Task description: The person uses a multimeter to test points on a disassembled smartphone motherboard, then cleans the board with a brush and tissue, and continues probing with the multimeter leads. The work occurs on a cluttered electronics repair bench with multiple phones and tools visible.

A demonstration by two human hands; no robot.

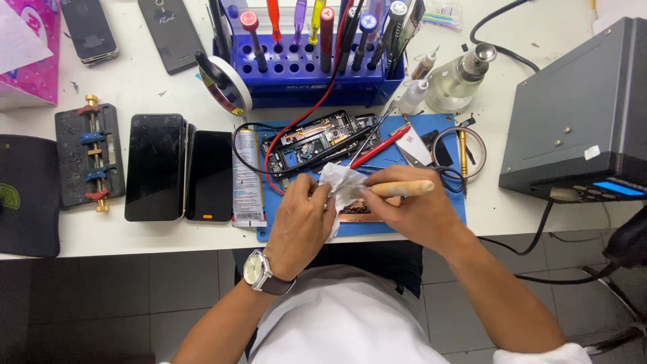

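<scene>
My left hand (301, 221), with a wristwatch (257, 267) on its wrist, pinches a crumpled white tissue (341, 182) over the blue work mat (445, 210). My right hand (411, 210) grips a wooden-handled tool (403, 189) whose tip goes into the tissue. Under both hands lies a copper-coloured flat part (360, 211), mostly hidden. Just beyond my hands an opened phone frame (322, 141) rests on the mat with red and black probe leads across it.
A blue tool rack (296, 71) with screwdrivers stands at the back. Dark phones (180, 167) and a clamp jig (89, 156) lie left. A glass dispenser bottle (460, 79) and a grey station box (573, 114) are right. Tape roll (229, 84), tube (247, 176), scissors and tweezers lie on and around the mat.
</scene>
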